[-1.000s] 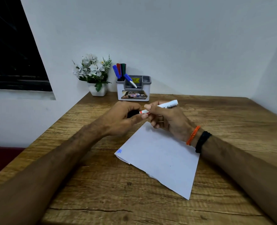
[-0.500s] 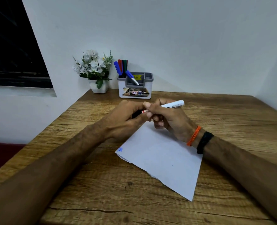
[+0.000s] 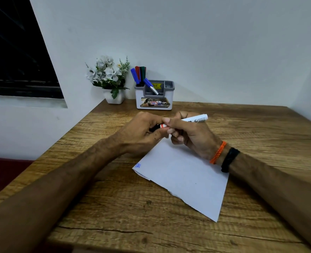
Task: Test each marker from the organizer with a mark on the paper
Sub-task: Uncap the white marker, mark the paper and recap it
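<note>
Above the far corner of the paper [image 3: 184,172], the right hand [image 3: 191,137] grips a white marker [image 3: 195,119] while the left hand [image 3: 143,132] pinches its black cap [image 3: 153,128]. The organizer [image 3: 153,99] stands beyond the paper, holding more markers. A sharp tug could jerk the marker and streak a finger.

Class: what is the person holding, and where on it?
A white marker: right hand grips its barrel, left hand grips its black cap end.
</note>
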Motion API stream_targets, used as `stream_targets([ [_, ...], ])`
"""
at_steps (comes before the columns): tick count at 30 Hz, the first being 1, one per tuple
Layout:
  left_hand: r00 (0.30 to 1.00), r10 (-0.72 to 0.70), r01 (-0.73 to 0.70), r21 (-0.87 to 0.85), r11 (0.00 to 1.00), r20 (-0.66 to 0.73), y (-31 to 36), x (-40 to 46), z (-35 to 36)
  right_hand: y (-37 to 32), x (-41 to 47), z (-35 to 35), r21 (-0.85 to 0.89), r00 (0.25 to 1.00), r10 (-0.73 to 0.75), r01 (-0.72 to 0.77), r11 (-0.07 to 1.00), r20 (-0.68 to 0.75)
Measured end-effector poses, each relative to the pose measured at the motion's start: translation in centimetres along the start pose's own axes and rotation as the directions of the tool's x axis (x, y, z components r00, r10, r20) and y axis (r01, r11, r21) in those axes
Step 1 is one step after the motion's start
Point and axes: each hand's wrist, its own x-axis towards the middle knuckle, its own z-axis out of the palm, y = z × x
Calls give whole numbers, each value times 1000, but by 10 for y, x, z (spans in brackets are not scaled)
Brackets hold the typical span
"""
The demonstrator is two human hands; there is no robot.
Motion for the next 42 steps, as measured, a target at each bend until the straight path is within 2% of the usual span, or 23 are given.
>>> stream_targets([
  [3,1000,-3,2,-31,1000,-22,0,0,-1,0,0,-3,-5,1000,-14,14,1000,-11],
  [6,999,-21,20,-33,999,-32,-2,-1,-3,-3,0,-5,-106,998,-64,62,992,-23],
  [9,992,-120,113,-128,985,-44,-4,0,-7,-5,0,-6,-174,990,-103,85,981,-100],
  [12,971,-237,234,-171,957,3,-12,-3,-16,-8,1,-10,-112,982,-75,56,992,-173],
  [14,962,-257,267,-124,956,90,-15,-5,-21,-11,0,-10,-41,988,-15,9,999,-151],
  [18,939,-253,280,-91,956,234,-13,-7,-20,-11,-4,-4,-104,999,53,-52,993,11],
  [24,924,-258,279,-34,960,283,-18,-8,-17,-4,-11,12,-205,983,125,-96,974,136],
  [33,916,-251,265,-3,964,312,-24,-6,-19,2,-24,31,-329,992,121,-102,939,36],
  [42,906,-259,277,-5,961,334,-20,-7,-19,11,-33,35,-482,1000,27,-26,876,-6],
])
